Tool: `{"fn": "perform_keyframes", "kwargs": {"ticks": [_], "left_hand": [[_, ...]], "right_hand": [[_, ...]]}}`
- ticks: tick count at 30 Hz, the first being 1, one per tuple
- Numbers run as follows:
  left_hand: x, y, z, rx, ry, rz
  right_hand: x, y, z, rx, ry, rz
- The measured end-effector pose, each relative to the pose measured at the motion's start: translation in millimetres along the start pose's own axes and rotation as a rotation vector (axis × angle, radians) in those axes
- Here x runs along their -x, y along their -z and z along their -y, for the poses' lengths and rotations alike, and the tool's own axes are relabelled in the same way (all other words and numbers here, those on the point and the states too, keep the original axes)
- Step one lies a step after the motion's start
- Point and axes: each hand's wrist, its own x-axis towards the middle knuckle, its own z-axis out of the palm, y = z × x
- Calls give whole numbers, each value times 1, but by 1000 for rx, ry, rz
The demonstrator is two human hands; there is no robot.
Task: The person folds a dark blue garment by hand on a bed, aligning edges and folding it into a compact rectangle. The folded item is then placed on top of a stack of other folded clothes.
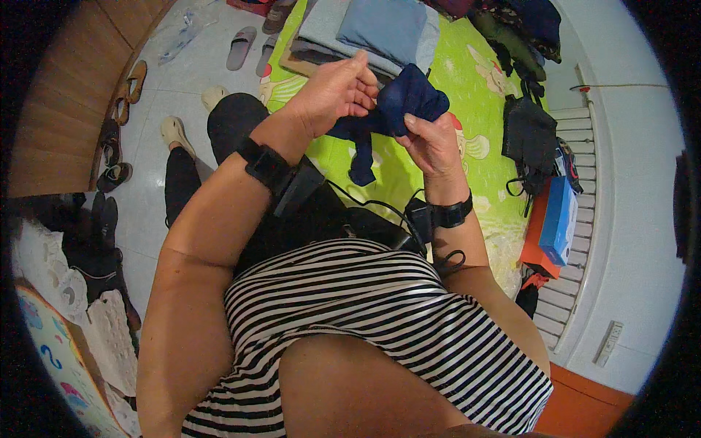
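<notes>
A navy blue garment [403, 101] is bunched up over a light green patterned mat, and one narrow end of it hangs down toward my lap. My right hand [434, 144] grips its right side, the thumb lying on top of the fabric. Just left of the cloth is my left hand [337, 96], its thumb raised apart from loosely curled fingers. Those fingertips come close to the fabric, and I see nothing held in them. Beyond both hands lies a stack of folded clothes [315, 31] with a light blue folded piece [383, 29] on top.
Dark clothes [511, 29] are heaped at the far right of the green mat [478, 182]. A black bag [529, 131] and a blue box [561, 219] stand by the white radiator [577, 157]. Slippers [241, 48] and several shoes lie on the tiled floor at left.
</notes>
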Motion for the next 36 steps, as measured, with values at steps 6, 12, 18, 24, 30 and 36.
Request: {"fn": "perform_keyframes", "kwargs": {"ticks": [6,12,18,24,30,36], "left_hand": [[-2,-4,7,-244,-99,-72],[-5,3,8,191,-193,40],[-3,0,6,-262,-95,17],[-7,11,7,258,-135,51],[-12,15,7,486,-237,61],[-6,37,-12,475,-344,5]], "right_hand": [[0,-6,-8,244,47,-67],[0,-9,-6,179,78,-87],[2,-9,-8,298,66,-103],[1,-6,-7,315,83,-96],[6,-5,-12,126,48,-129],[6,12,-11,8,96,-277]]}}
